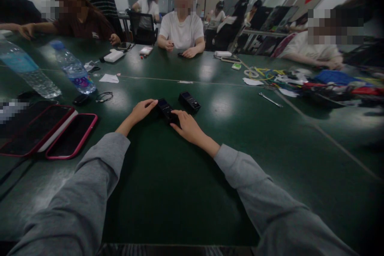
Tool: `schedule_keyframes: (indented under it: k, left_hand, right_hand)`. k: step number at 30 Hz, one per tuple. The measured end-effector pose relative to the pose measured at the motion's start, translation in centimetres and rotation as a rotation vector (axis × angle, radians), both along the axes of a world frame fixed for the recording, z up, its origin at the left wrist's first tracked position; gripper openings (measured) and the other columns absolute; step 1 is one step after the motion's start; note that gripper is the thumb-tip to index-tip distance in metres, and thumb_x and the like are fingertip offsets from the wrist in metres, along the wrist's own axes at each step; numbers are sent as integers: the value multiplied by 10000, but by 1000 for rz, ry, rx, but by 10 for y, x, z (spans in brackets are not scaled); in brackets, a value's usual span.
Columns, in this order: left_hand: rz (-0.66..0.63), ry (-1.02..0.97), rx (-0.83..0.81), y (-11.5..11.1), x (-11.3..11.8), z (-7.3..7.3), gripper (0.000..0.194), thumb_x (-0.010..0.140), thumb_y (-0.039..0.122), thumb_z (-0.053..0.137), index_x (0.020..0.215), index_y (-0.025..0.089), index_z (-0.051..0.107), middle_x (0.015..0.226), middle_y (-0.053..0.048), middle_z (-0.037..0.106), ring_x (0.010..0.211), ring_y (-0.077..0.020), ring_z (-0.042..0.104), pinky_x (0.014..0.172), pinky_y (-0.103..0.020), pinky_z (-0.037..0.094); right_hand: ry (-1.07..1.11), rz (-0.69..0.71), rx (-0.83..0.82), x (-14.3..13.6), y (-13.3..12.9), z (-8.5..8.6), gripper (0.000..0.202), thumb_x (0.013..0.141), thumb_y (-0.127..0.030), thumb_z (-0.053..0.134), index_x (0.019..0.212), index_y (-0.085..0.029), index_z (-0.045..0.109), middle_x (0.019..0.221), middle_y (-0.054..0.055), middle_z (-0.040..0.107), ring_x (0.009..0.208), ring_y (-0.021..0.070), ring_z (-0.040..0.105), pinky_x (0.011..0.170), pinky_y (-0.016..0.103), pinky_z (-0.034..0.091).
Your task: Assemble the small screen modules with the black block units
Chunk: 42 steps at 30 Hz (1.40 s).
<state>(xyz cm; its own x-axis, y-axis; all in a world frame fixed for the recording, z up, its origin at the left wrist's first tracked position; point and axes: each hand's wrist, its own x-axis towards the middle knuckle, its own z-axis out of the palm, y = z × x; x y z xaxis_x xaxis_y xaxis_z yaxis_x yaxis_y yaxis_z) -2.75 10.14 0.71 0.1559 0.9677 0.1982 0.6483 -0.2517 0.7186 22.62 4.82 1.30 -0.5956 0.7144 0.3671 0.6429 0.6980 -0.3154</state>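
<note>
The left hand (pixel 142 111) has its fingertips at the far left edge of a black keypad device (pixel 163 106) on the counter (pixel 180 192); the right hand (pixel 188 127) touches its near right end, partly hiding it. I cannot tell whether either hand clamps it. The key markings are illegible. A second keypad device (pixel 189 101) lies just right. Far left are two plastic bottles (pixel 73 68), one cut off; far right, one wrench (pixel 270 100).

Exposure dim. Overhead light leaves glare patches on the green tabletop (pixel 180 192); near portion darker. Wide-angle distortion leans the bottles (pixel 76 72) at left. Far right smeared, upper corner black. Pixelation masks several far areas.
</note>
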Motion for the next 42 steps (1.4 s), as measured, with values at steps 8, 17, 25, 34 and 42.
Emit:
schedule_keyframes:
  k: [8, 17, 25, 34, 42]
  left_hand:
    - [-6, 10, -6, -1, 0, 1, 505, 908, 591, 376, 1060, 222, 686, 1031, -68, 700, 968, -230, 615, 883, -380, 474]
    - [5, 3, -12, -1, 0, 1, 501, 910, 581, 380, 1072, 215, 682, 1012, -64, 705, 972, -235, 611, 879, -374, 471]
    - [-1, 3, -6, -3, 2, 4, 515, 911, 582, 374, 1067, 198, 680, 1011, -60, 704, 981, -229, 608, 884, -364, 471]
    - [-5, 6, -8, -2, 2, 5, 484, 925, 544, 377, 1047, 188, 680, 970, -66, 703, 932, -219, 608, 841, -356, 476]
    - [-12, 7, -14, -5, 2, 7, 490, 929, 546, 367, 1056, 186, 675, 968, -64, 700, 943, -218, 607, 847, -360, 476]
  right_hand:
    - [5, 5, 5, 0, -1, 1, 456, 936, -315, 537, 1344, -178, 386, 1271, 131, 552, 1139, 290, 540, 887, 462, 485]
    - [-6, -4, -5, 1, -1, 2, 458, 938, -319, 531, 1347, -171, 385, 1256, 142, 554, 1130, 289, 544, 885, 458, 483]
    - [1, 8, 7, 0, 0, 0, 454, 937, -310, 532, 1344, -171, 385, 1291, 136, 545, 1151, 289, 529, 912, 458, 469]
    - [8, 5, 8, 1, 1, -2, 462, 930, -314, 542, 1344, -179, 387, 1272, 130, 554, 1132, 287, 540, 896, 464, 478]
    - [10, 2, 5, 1, 0, -1, 460, 934, -316, 536, 1350, -190, 386, 1281, 127, 551, 1132, 286, 544, 898, 468, 477]
